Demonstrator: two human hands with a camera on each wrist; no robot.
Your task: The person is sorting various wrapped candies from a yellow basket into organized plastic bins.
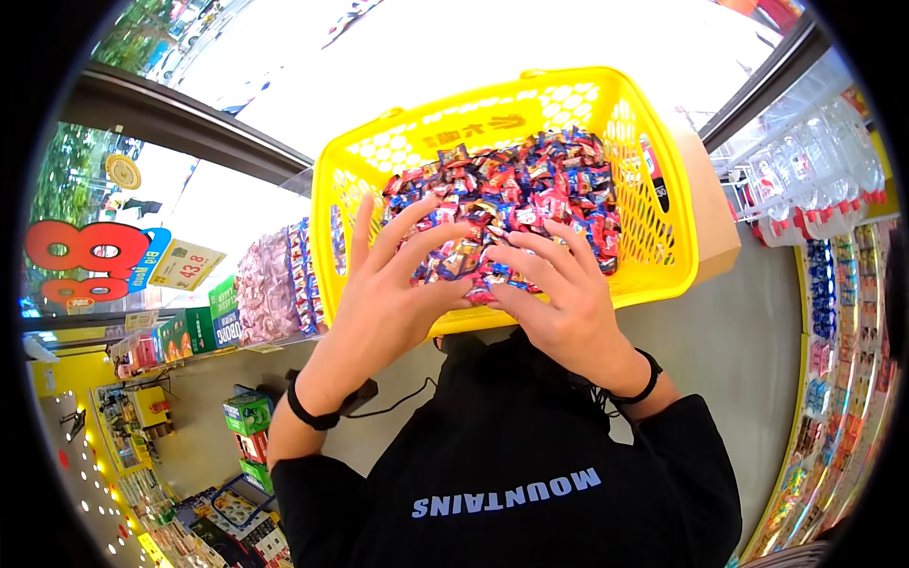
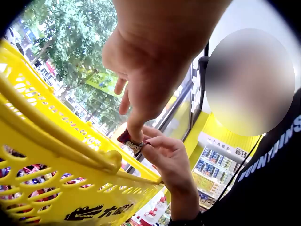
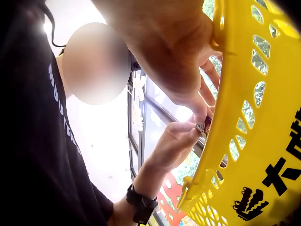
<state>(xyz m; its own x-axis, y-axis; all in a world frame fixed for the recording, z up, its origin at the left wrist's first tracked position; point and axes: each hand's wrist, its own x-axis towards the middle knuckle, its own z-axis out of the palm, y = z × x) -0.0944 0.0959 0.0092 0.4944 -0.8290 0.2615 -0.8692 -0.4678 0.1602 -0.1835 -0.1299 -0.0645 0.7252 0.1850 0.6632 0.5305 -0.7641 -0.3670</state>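
Note:
A small wrapped candy point(image 1: 481, 295) with a red and dark wrapper is held between both hands at the near rim of a yellow basket point(image 1: 663, 237). My left hand point(image 1: 383, 303) pinches one end with the thumb, other fingers spread over the basket. From the other side, my right hand point(image 1: 568, 308) pinches it between thumb and finger. In the left wrist view the candy point(image 2: 129, 141) lies between the fingertips; in the right wrist view the basket rim partly covers it. Many wrapped candies point(image 1: 540, 189) in red, blue and gold fill the basket.
Bagged goods point(image 1: 270, 289) and green boxes point(image 1: 216, 317) stand left of the basket, beside price signs point(image 1: 187, 265). A cardboard box point(image 1: 715, 208) sits against its right side. Water bottles point(image 1: 805, 161) and stocked shelves point(image 1: 843, 360) line the right; stacked boxes point(image 1: 248, 417) stand on the floor.

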